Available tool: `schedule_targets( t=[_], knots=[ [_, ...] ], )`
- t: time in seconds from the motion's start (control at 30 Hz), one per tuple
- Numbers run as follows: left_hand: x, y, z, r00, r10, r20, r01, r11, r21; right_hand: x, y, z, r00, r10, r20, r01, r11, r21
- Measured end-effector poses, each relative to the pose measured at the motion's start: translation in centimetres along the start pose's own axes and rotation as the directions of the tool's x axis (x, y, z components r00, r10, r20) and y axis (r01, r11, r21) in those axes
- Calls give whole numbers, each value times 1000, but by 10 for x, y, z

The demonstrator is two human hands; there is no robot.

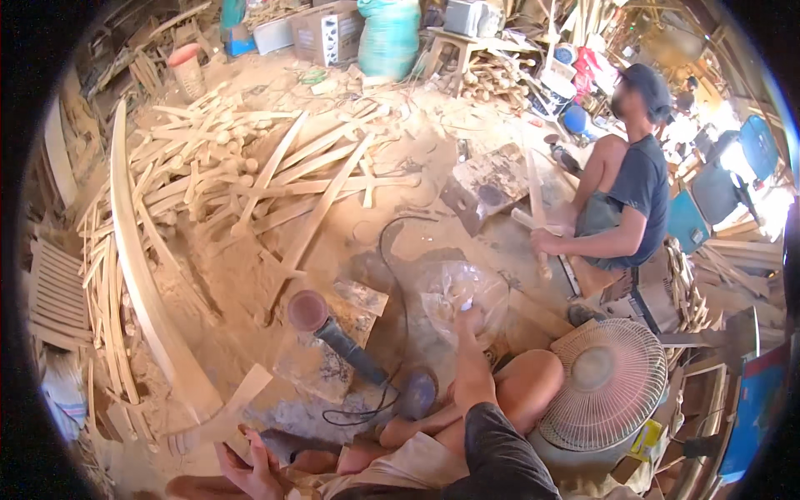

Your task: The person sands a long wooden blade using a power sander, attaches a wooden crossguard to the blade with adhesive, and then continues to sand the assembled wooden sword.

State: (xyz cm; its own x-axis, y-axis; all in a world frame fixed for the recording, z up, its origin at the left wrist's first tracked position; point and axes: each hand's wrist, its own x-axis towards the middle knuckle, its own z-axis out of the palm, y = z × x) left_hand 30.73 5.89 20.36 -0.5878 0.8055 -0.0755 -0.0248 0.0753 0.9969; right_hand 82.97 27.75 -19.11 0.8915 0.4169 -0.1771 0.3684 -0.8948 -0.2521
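Note:
My right hand (pixel 468 318) reaches out to a clear plastic bag (pixel 492 292) on the dusty floor. Something small and white shows at its fingertips, and the fingers are too small and covered to make out. Low at the left, my left hand (pixel 250 468) is open, palm turned up and fingers apart. Just beyond it lies a flat, pale wooden piece (pixel 242 398), apparently apart from the fingers. Between my hands, a power sander (pixel 354 350) with a round reddish-brown disc rests by a worn block (pixel 312 367), its dark cord (pixel 385 267) looping across the floor.
Long curved wooden strips (pixel 150 308) and a heap of carved sticks (pixel 225 158) fill the left. A round fan (pixel 596 379) stands close at my right. Another person (pixel 642 183) sits at right holding a wooden piece (pixel 537 208). A teal sack (pixel 388 37) stands at the back.

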Motion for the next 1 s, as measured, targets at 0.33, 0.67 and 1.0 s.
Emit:
schedule_targets(
  t=[0.33, 0.67, 1.0],
  knots=[
    [5, -16, 20, 978, -12, 210, 33, 995, -97, 49, 6, -47, 838, -58, -543, 445, 650, 617],
    [-3, -20, -19, 973, 91, 211, -70, 992, -104, -325, -108, -251, 661, -719, -215, 280, -29, 959],
    [-15, -20, -39, 978, 99, 181, -92, 995, -43, -490, -93, -319, 66, -998, -7, 514, 28, 857]
  ],
)
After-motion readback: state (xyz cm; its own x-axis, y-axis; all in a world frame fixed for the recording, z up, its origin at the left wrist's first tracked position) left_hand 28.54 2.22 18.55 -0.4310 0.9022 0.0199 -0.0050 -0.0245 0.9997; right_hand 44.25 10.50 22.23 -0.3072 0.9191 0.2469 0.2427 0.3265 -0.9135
